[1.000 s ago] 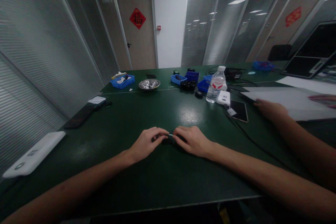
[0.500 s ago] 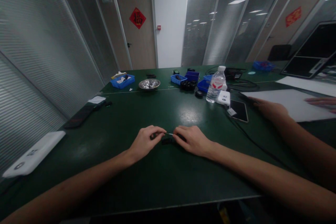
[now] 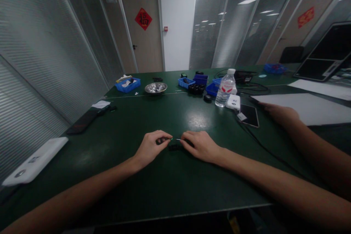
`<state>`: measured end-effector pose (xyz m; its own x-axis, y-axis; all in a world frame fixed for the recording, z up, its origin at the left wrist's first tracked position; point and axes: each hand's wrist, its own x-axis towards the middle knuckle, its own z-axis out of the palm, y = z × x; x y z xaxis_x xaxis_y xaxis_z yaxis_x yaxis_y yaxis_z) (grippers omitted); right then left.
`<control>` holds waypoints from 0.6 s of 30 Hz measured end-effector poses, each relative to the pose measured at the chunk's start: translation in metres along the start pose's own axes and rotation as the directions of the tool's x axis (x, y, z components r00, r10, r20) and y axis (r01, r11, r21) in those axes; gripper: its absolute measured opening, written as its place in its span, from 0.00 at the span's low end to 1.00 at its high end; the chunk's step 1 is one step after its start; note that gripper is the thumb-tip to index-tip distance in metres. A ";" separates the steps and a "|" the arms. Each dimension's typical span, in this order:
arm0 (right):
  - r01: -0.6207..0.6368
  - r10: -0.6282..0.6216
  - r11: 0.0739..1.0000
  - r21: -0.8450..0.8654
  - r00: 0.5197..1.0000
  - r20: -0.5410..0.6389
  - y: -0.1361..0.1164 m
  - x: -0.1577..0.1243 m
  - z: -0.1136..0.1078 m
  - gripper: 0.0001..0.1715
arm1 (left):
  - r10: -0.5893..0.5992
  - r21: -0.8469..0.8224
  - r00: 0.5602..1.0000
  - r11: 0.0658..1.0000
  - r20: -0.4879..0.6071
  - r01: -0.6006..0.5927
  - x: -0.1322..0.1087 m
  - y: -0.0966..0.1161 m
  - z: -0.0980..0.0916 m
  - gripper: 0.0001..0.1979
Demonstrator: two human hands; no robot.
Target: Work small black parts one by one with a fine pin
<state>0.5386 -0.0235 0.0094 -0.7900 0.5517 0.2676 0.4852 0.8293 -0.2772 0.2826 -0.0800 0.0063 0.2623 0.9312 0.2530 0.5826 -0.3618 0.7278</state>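
Observation:
My left hand point(image 3: 150, 147) is closed in a pinch, with a small dark piece point(image 3: 161, 140) between its fingers. A tiny green part point(image 3: 172, 138) shows at those fingertips. My right hand point(image 3: 201, 145) is closed around a thin metal-shafted tool; its bright shaft point(image 3: 178, 139) points left toward the green part, with a small gap between them. The tool's dark handle is mostly hidden under my right fingers. Just below the gap, a small black block-like piece point(image 3: 173, 147) lies on the green table point(image 3: 153, 193), close to both hands.
A metal bowl point(image 3: 155, 88) and blue tray point(image 3: 127, 85) stand at the back left. A water bottle point(image 3: 225, 88), phone point(image 3: 249, 115) and cable point(image 3: 263, 145) are to the right. Another person's hand point(image 3: 282, 112) rests by a white sheet point(image 3: 309, 108). A white box point(image 3: 35, 161) lies left.
The metal shaft reached my left fingertips before; now a gap separates them and the green part shows. The other person's second hand, at the far right, has left the view.

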 end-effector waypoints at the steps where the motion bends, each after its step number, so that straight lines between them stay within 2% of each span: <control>1: -0.003 0.003 1.000 0.004 1.000 0.001 -0.001 0.000 -0.001 0.14 | -0.012 -0.001 1.000 1.000 0.002 0.012 0.000 0.000 0.000 0.11; 8: -0.028 0.028 0.999 0.029 1.000 -0.001 0.000 0.000 -0.001 0.13 | -0.094 -0.068 0.995 0.993 0.021 0.096 0.002 0.002 -0.001 0.14; 13: -0.035 0.036 0.999 0.038 0.999 -0.018 0.002 0.001 0.000 0.13 | -0.173 -0.229 0.981 0.955 0.091 0.189 0.001 0.009 0.001 0.15; 18: -0.035 0.037 0.998 0.058 0.999 -0.026 0.001 0.000 0.000 0.13 | -0.177 -0.135 0.979 0.972 0.103 0.190 -0.002 0.019 0.005 0.13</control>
<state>0.5388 -0.0223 0.0088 -0.7614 0.5841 0.2814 0.4904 0.8027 -0.3394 0.2971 -0.0889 0.0159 0.2328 0.9711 0.0533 0.5125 -0.1691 0.8419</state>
